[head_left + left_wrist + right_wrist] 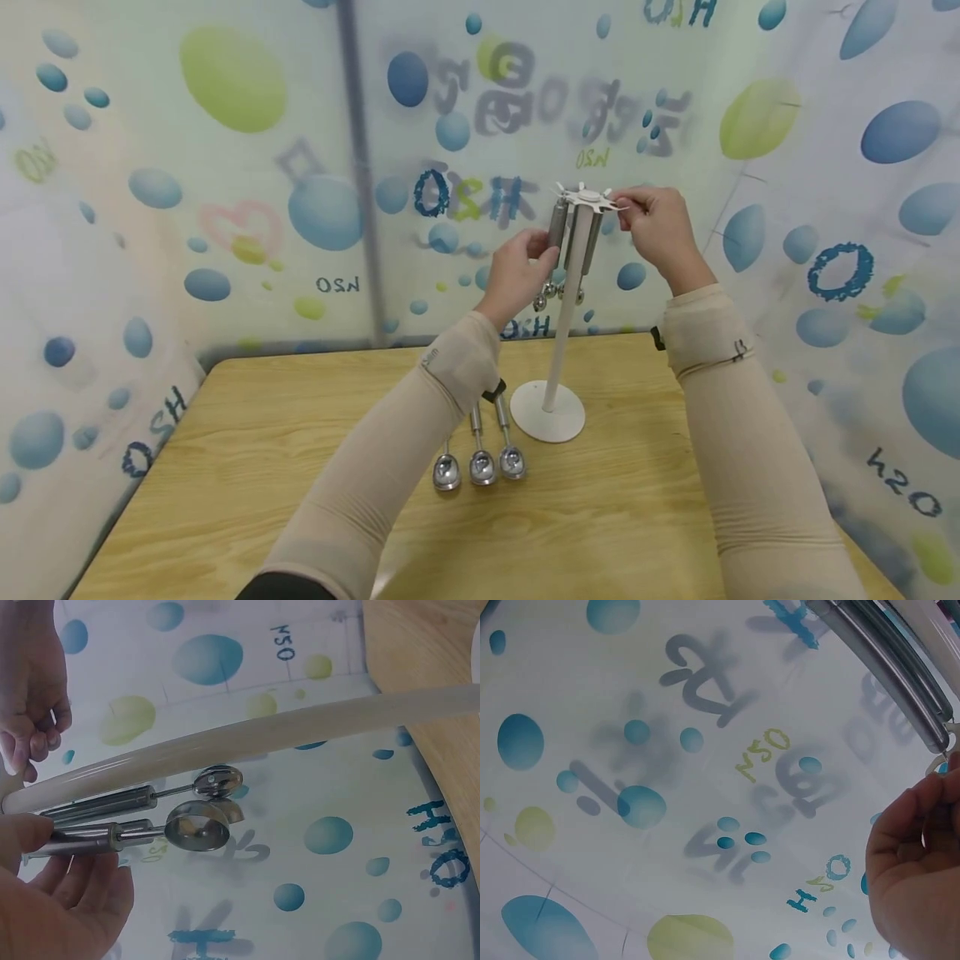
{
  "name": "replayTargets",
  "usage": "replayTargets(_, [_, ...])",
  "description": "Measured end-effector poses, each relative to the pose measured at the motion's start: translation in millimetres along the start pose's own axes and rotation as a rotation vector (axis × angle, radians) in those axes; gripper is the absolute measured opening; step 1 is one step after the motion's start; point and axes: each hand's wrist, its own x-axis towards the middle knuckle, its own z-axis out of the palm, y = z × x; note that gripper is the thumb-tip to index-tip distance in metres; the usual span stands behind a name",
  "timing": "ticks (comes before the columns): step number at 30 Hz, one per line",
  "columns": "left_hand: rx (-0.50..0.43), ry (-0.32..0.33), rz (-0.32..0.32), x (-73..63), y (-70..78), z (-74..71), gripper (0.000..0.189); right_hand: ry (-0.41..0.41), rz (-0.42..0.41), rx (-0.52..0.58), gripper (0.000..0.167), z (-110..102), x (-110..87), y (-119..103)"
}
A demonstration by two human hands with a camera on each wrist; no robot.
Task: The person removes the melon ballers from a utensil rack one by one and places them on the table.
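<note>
A white stand [561, 342] with a round base and a ring of hooks on top rises from the table. Several metal ice cream scoops [591, 243] hang from it, bowls down. My left hand [519, 268] holds one scoop by its thick handle [557, 222], just under the hooks; its round bowl [197, 826] points away from the fingers in the left wrist view. My right hand [662, 232] pinches a hook arm at the right side of the stand's top. Beside that hand, hanging handles [889, 679] slant across the corner of the right wrist view.
Three more scoops [482, 468] lie side by side on the wooden table [622, 508], left of the stand's base [547, 425], their handles partly behind my left sleeve. A patterned curtain [300, 275] closes off the back and both sides.
</note>
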Motion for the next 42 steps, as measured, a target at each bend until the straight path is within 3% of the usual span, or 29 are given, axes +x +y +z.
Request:
replayTargets(13, [-0.058, -0.018, 0.053, 2.0, 2.2, -7.9, 0.041, -0.001, 0.030, 0.021, 0.029, -3.4, 3.6, -10.4])
replayTargets(23, [-0.081, -0.039, 0.052, 1.7, -0.8, -11.9, 0.039, 0.026, 0.003, 0.029, 0.027, -0.8, 2.9, -8.0])
replayTargets(42, [-0.125, -0.006, 0.033, -4.3, -5.3, -21.6, 0.036, 0.012, 0.030, 0.018, 0.026, 7.0, 2.1, -5.0])
